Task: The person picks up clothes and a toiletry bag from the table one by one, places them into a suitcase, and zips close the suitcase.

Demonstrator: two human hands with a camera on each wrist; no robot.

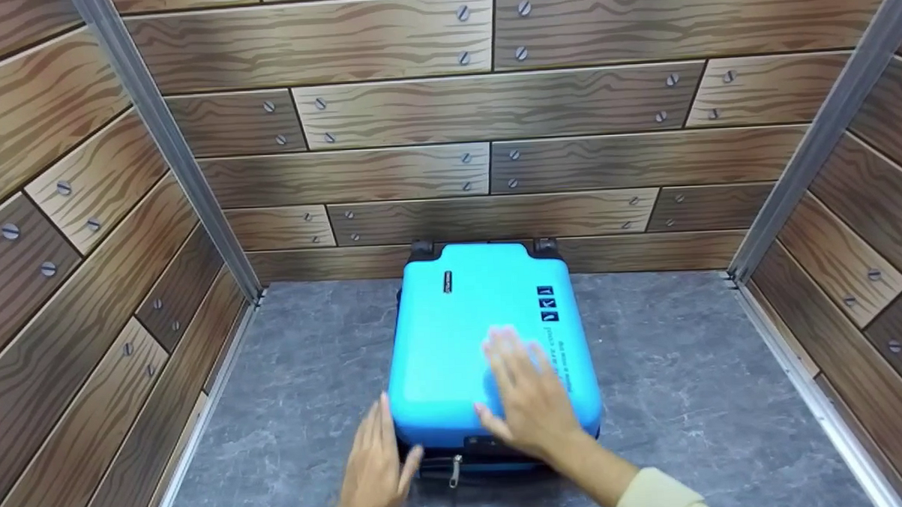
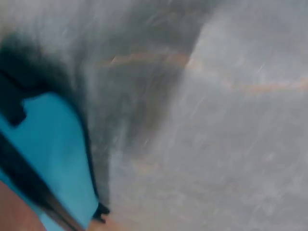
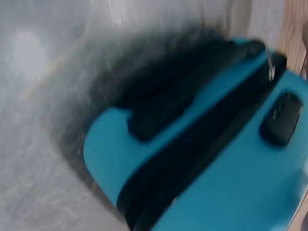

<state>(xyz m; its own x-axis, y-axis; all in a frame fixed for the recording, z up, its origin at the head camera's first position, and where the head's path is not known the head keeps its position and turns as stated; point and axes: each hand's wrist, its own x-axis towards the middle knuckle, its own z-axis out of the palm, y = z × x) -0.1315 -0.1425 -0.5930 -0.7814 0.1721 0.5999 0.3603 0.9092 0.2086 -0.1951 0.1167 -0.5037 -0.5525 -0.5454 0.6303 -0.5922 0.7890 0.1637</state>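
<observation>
At the left, the left hand [image 1: 375, 455] has its fingers extended along the suitcase's near-left corner, gripping nothing; whether it touches is unclear. Just right of it, a zip pull [image 1: 455, 471] hangs at the near edge. The blue suitcase [image 1: 454, 343] lies flat between and beyond the hands. The right hand [image 1: 532, 397], flat-fingered and empty, is over its top; contact is uncertain. The step looks like steadying the case; next probably calls for pinching that pull.

Head view from above, facing forward and down; wrist views close in, sharing the blue suitcase [image 1: 461, 328]
</observation>
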